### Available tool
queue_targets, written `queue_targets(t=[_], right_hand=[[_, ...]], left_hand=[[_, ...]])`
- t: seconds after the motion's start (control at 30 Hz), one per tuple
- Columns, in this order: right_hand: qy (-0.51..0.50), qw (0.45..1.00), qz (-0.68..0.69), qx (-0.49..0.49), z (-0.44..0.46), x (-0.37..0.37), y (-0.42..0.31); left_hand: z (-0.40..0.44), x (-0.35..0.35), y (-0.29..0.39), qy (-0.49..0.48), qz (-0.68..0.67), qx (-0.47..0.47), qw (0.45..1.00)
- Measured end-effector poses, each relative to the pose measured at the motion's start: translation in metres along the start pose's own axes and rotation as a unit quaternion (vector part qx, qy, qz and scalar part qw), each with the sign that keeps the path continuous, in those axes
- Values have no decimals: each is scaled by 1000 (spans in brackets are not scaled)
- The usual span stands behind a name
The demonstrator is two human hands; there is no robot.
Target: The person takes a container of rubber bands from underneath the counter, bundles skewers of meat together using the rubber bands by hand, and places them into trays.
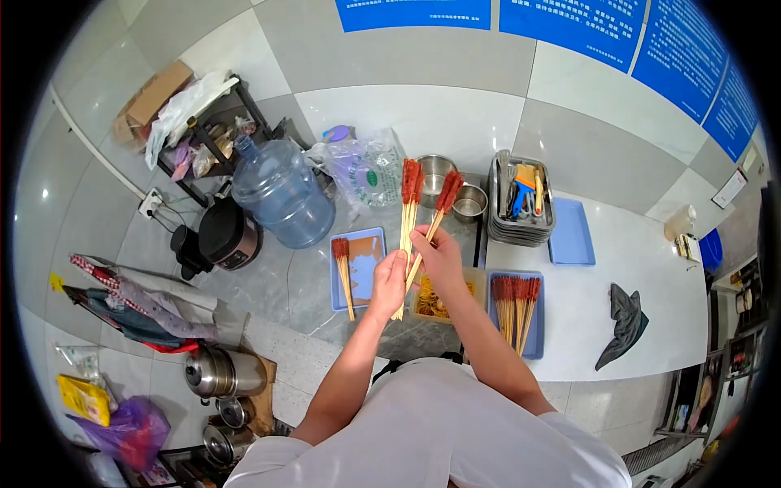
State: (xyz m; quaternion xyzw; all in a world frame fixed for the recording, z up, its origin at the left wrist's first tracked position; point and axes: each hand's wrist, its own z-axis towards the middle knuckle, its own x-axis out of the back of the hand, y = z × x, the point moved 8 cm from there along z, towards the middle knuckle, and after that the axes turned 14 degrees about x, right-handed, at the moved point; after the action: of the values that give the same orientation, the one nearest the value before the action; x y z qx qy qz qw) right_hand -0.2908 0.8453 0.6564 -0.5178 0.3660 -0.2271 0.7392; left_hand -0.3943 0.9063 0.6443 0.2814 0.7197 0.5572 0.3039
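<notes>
My left hand (390,282) is closed round the bare stick ends of a bundle of red-coated skewers (412,183), held upright. Tilted to the right beside it is a smaller bunch of skewers (448,192), its sticks pinched by the fingers of my right hand (440,254). The lower sticks of both bunches meet near my left hand. A blue tray (370,281) on the left carries a few more skewers (342,264). Under my right forearm a plastic tub (474,281), partly hidden, contains yellow strips. Several skewers (514,302) lie in another blue tray (538,346) at right.
Two metal pots (469,203) stand behind my hands. To their right are stacked metal trays (521,236) with utensils on top, and a blue tray (572,233). A large water bottle (285,195) stands at left. A dark cloth (623,321) lies on the white table (651,276).
</notes>
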Motion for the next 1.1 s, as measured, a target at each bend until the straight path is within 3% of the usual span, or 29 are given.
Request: queue_targets(t=[0.1, 0.2, 0.37, 0.63, 1.1], right_hand=[[12, 998, 37, -41, -1, 1, 4], [-14, 999, 27, -14, 2, 1, 5], [33, 999, 19, 18, 1, 9, 5], [20, 999, 23, 14, 2, 5, 0], [25, 999, 21, 0, 3, 6, -2]], left_hand=[[2, 3, -2, -6, 27, -4, 1000], [-2, -2, 9, 10, 61, -22, 998], [2, 0, 6, 36, 42, -36, 998], [4, 5, 6, 51, 56, -15, 997], [1, 4, 8, 87, 73, -57, 992]])
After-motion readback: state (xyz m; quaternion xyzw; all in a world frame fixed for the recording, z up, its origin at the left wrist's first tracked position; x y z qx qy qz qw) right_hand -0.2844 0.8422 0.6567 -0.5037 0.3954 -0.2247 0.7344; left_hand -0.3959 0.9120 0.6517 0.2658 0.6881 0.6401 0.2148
